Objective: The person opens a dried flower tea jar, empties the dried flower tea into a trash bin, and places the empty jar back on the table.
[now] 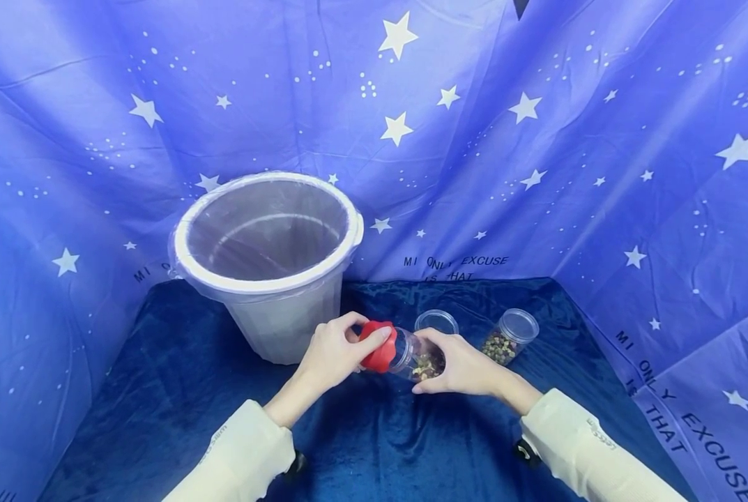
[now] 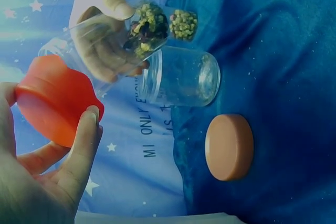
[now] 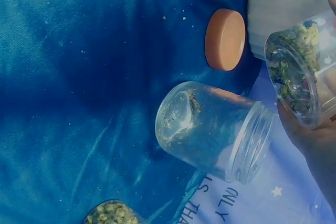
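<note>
My left hand [image 1: 332,352] holds a red scalloped cap [image 1: 380,351] between thumb and fingers, at the mouth of a clear jar [image 1: 405,347]. Whether the cap is seated on the rim is hidden. Around the jar's body curl the fingers and thumb of my right hand [image 1: 464,364]; the jar is tilted, its mouth toward the left hand. Dried yellow-green and dark bits [image 2: 148,24] lie near its base. Just behind stands another open clear jar [image 3: 210,129], with only a little residue on its bottom. A peach-coloured round lid [image 2: 229,147] lies on the cloth.
At the back left is a large pale bucket [image 1: 286,328] lined with clear plastic. To the right stands a third clear jar [image 1: 510,336] of dried greenish bits. Dark blue velvet cloth [image 1: 361,446] covers the table, and a starry curtain [image 1: 474,153] encloses it.
</note>
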Tool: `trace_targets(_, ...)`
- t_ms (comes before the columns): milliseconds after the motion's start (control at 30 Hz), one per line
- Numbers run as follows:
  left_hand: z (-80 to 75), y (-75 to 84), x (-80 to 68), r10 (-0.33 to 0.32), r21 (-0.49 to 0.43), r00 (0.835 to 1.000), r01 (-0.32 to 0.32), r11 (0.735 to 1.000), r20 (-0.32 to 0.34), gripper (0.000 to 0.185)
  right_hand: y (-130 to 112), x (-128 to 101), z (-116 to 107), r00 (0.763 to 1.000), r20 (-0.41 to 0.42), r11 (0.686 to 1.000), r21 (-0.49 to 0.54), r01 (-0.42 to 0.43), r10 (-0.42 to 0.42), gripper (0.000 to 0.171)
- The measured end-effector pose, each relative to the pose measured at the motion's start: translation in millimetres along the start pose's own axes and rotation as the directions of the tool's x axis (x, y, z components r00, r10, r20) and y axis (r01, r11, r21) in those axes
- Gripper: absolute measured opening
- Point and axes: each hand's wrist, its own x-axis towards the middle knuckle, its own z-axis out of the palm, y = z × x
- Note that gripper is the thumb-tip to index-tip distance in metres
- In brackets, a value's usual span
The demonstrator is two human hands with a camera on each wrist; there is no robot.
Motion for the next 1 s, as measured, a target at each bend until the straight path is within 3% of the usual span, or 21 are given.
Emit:
trace_targets(233,-4.6,0.8,2.4,-0.017,0.029,0.999,0.018,0.999,-0.040,0.039,1.6,-2.1,-2.4,1.000,-0.004,1.000,-0.002,-0.001,0.001,0.070)
trace_targets(600,-12.9,0.9,6.1,0.060,0.216,0.991,-0.033,0.976,-0.121,0.038,1.6,-4.7,-9.6,0.999,-0.042,0.999,-0.033,-0.017,0.015,0.075)
trace_targets(1000,-20.7,0.6,8.7,0.080,0.324,0.989,-0.036,0.945,-0.122,0.044,2.0,-7.4,-15.9,0.997,-0.076,0.999,-0.051,-0.006,0.002,0.075)
